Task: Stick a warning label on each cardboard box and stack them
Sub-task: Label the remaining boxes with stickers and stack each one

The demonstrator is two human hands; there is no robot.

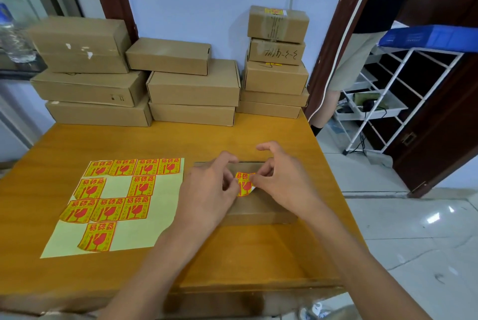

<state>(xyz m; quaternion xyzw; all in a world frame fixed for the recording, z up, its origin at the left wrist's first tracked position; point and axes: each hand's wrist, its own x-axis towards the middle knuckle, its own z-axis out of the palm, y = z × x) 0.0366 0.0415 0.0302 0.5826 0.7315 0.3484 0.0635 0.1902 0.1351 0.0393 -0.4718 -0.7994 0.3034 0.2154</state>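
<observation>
From the head camera, both hands are working over a flat cardboard box (pixel 258 206) lying on the wooden table (pixel 129 144), near its right edge. The left hand (pixel 207 187) is pinching the left edge of a red-and-yellow warning label (pixel 244 184) between curled fingers, and the right hand (pixel 279 180) is pinching the label's upper right corner with thumb and forefinger, its other fingers arched above. The label is sitting over the top face of the box, its right edge curling up; whether it is already stuck down cannot be told.

Just left of the box, a pale yellow sticker sheet (pixel 134 237) is lying flat on the table, carrying more of the same labels in uneven rows with bare patches between them.

Along the far edge of the table, against the wall, plain cardboard boxes are standing in three piles: a left stack (pixel 88 81), a middle stack (pixel 192 87) and a taller right stack (pixel 276 66) whose top box is bearing a yellow label.
</observation>
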